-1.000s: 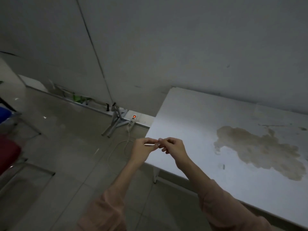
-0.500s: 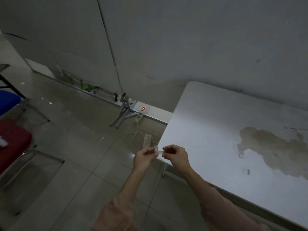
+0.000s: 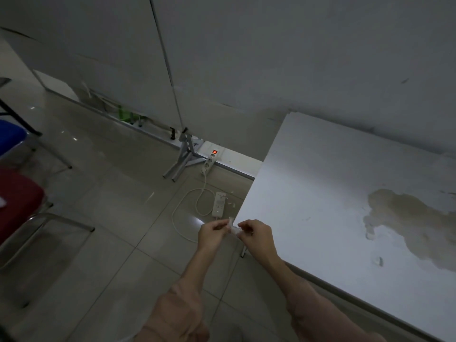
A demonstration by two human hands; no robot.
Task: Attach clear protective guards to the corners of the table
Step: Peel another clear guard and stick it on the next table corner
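A white table with a large brown stain fills the right side; its near left corner lies just beside my hands. A small clear corner guard is pinched between both hands right at that corner. My left hand grips the guard's left end from the floor side. My right hand grips its right end, resting over the table's front edge. Whether the guard touches the corner is hidden by my fingers.
On the floor left of the table lie a white power strip with a looped cable and a second strip with a red lit switch. A metal stand foot sits by the wall. Red and blue chairs stand at the far left.
My view has moved closer to the corner. Both hands, still holding the guard, have come nearer to the table's near left corner.
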